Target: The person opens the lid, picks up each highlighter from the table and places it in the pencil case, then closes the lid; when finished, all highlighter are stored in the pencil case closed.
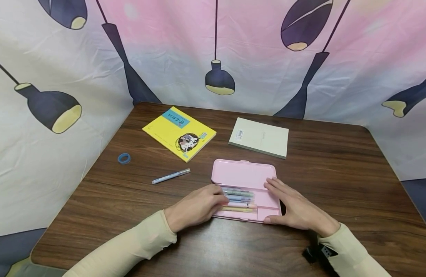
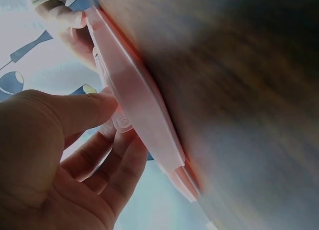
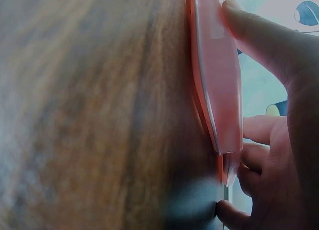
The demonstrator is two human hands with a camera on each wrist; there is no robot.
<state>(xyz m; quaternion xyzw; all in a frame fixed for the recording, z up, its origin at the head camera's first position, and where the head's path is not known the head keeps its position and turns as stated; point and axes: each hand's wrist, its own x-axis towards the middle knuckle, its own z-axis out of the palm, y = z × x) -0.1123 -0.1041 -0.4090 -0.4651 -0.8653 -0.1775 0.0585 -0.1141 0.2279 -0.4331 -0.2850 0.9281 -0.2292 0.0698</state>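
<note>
A pink pencil case [image 1: 244, 173] lies with its lid raised on the table, several pens [image 1: 238, 194] side by side in its long compartment. My left hand [image 1: 199, 204] reaches in over the left ends of the pens. In the left wrist view, its thumb and curled fingers pinch around a clear round pen end [image 2: 122, 122] at the case's rim; most of that pen is hidden. My right hand [image 1: 299, 209] grips the case's right end, thumb at the front edge and fingers by the lid's hinge. The right wrist view shows its thumb [image 3: 249, 28] on the pink wall.
A capped light-blue pen [image 1: 171, 176] lies left of the case, and a blue tape ring [image 1: 124, 158] farther left. Behind are a yellow book [image 1: 179, 134] and a pale cream book [image 1: 259, 136]. A patterned cloth [image 1: 178, 54] hangs behind the wooden table [image 1: 337, 165].
</note>
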